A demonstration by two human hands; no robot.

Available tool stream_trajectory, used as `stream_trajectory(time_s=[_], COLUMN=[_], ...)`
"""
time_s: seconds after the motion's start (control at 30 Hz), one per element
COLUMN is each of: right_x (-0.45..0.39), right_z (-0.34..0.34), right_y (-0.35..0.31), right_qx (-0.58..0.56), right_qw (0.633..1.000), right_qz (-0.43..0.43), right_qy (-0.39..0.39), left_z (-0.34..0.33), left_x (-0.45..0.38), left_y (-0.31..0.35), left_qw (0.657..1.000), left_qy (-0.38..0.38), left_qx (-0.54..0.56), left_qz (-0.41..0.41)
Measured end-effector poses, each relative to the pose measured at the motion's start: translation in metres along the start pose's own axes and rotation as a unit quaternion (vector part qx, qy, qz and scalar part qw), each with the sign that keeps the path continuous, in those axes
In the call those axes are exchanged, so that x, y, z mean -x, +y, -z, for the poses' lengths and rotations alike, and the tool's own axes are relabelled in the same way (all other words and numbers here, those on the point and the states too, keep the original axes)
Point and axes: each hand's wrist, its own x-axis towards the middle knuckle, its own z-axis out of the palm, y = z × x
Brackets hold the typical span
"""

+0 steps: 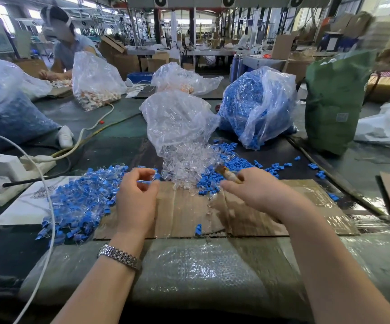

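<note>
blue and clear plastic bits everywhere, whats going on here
A person at a worktable is sorting or fitting small plastic parts. The left hand pinches a small blue and clear piece above a pile of similar pieces. The right hand grips a brownish stick, blurred, over loose blue caps at the edge of a cardboard sheet. Clear pieces spill from an open bag between the hands. A second person works at the far left.
</note>
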Motion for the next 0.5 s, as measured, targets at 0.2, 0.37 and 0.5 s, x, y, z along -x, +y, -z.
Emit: stream_trajectory(time_s=[0.2, 0.37, 0.5], right_x=[-0.011, -0.019, -0.028], right_z=[-0.016, -0.025, -0.034], right_y=[0.026, 0.017, -0.002], right_qx=[0.172, 0.220, 0.246], right_qw=[0.978, 0.961, 0.955], right_qz=[-0.104, 0.001, 0.112], right_qy=[0.063, 0.169, 0.123], left_z=[-0.018, -0.031, -0.030], left_x=[0.006, 0.012, 0.012], left_y=[0.001, -0.003, -0.001], left_qw=[0.966, 0.892, 0.884], left_qy=[-0.121, -0.277, -0.289], left_qx=[-0.145, -0.257, -0.267], left_qz=[-0.176, -0.247, -0.252])
